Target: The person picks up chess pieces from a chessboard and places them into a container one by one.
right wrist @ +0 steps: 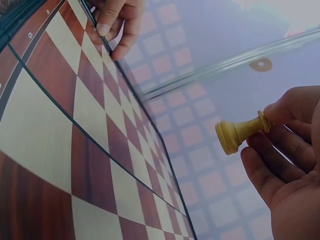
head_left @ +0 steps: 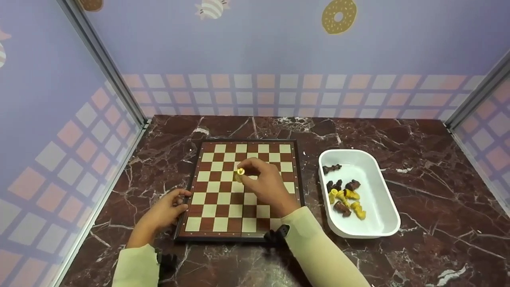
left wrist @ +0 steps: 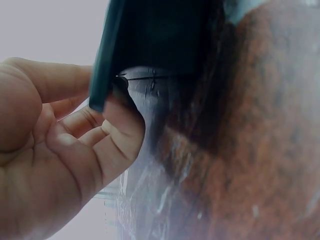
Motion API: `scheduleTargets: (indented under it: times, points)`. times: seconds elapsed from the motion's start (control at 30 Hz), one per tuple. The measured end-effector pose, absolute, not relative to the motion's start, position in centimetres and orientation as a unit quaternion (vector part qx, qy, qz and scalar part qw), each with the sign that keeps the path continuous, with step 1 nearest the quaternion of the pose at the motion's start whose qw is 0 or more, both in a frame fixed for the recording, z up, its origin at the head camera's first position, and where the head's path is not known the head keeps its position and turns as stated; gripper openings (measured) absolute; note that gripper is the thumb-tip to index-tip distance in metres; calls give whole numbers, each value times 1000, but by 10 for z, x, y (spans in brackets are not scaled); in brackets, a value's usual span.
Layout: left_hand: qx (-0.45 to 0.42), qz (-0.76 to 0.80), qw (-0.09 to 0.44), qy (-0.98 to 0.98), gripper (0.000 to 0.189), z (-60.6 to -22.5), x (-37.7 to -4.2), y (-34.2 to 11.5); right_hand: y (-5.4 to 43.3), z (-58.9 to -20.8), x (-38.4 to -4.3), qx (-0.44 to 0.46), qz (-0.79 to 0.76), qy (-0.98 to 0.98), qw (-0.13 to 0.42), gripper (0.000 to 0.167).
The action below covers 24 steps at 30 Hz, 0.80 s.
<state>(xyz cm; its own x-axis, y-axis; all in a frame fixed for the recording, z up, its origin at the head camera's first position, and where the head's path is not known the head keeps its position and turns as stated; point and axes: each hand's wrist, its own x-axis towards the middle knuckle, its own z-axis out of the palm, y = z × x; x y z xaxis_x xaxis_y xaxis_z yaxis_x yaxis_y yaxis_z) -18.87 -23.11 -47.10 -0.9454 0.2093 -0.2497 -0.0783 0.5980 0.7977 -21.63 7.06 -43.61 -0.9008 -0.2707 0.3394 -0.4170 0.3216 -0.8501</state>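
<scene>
My right hand [head_left: 265, 181] pinches a yellow chess piece [right wrist: 240, 134] between thumb and fingers, over the middle of a chessboard [head_left: 222, 198]. In the right wrist view the round base and narrow stem of the piece show, raised off the squares; its head is hidden in the fingers. At the board's left edge, my left hand [head_left: 163, 211] grips the dark rim, thumb on one side and fingers curled under the other, as the left wrist view shows.
Right of the board stands a white plastic tub [head_left: 384, 207] with several yellow chess pieces [head_left: 358, 210] and dark brown ones [head_left: 342, 208] lying in it. All this is on a dark red marbled table [head_left: 430, 171], with patterned lilac walls [head_left: 271, 48] at the back and sides.
</scene>
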Motion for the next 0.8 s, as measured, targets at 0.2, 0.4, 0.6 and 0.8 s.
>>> scheduleTargets:
  times: [0.2, 0.4, 0.6, 0.8]
  points:
    - [29, 433, 164, 886, 33, -471, -189, -231, 81, -432, -212, 207, 549, -807, 74, 15]
    - [22, 440, 166, 882, 33, -472, -189, -230, 95, -427, -207, 210, 556, -798, 95, 15]
    - [19, 447, 167, 879, 33, -473, -189, -230, 107, -424, -205, 206, 571, -786, 118, 16]
    - [26, 440, 167, 882, 33, -473, -190, -230, 120, -422, -201, 191, 579, -783, 124, 22]
